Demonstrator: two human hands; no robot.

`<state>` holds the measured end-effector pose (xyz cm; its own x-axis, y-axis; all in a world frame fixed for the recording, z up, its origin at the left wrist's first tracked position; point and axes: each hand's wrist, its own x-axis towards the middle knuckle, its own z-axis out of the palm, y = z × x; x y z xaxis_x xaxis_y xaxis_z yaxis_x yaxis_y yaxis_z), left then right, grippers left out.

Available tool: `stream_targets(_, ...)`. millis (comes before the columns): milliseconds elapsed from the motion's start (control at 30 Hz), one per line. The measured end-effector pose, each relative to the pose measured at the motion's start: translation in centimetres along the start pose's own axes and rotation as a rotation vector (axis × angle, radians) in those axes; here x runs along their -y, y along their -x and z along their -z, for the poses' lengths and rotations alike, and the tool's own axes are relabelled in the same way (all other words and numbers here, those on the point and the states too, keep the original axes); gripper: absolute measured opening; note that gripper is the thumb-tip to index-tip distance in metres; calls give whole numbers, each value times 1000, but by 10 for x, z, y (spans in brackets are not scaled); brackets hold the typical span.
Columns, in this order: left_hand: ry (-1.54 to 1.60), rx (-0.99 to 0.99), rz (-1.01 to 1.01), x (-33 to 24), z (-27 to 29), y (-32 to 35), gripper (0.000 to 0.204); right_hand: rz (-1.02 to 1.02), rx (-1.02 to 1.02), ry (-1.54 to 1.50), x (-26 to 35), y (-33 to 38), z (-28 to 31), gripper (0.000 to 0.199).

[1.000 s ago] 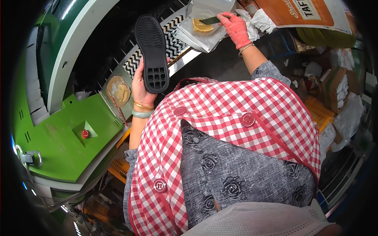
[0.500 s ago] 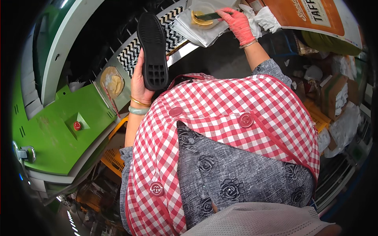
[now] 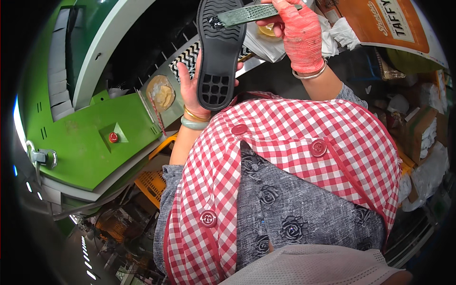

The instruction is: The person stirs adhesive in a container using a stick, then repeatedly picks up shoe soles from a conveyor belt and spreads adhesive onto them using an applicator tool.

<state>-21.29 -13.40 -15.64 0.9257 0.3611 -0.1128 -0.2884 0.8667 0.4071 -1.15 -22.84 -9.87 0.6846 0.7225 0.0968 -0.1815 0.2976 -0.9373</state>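
While my left hand propped the black shoe sole from behind, tread side faced me, heel end low and toe end running up toward the top of the view. Long axis of the sole: near vertical, tilted slightly rightward at the top. Left grip was closed on the sole, palm and fingers behind the heel part, thumb side at its left edge; the fingers themselves were mostly hidden by the sole.

My right hand, wrapped in a reddish glove, held a flat, dark green brush-like tool. That grip was closed around the tool's right end. The tool lay almost horizontal, crossing the sole's long axis nearly at right angles, its free tip resting on the forepart of the tread, at the wavy ribs, where a small pale smear showed. It was probably adhesive, though the view was too poor to confirm.

The sole lay left of the right grip and above the left one; the right hand was the nearer to the toe end. Below it were the red checked apron and, to the left, the green machine.
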Motion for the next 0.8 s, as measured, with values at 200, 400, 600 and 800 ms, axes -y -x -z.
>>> stream_targets(200,13,151,13,-1,-13,1,82,-39,-59,-81,4,4,-10,19)
stream_targets(400,-23,227,23,-5,-16,-3,84,1080,272,31,-24,-25,0,17)
stream_targets(600,-60,206,0,-8,-15,-12,86,56,125,187,13,17,-10,19)
stream_targets(800,-121,157,-75,-12,-24,-27,85,67,100,185,10,26,-16,18)
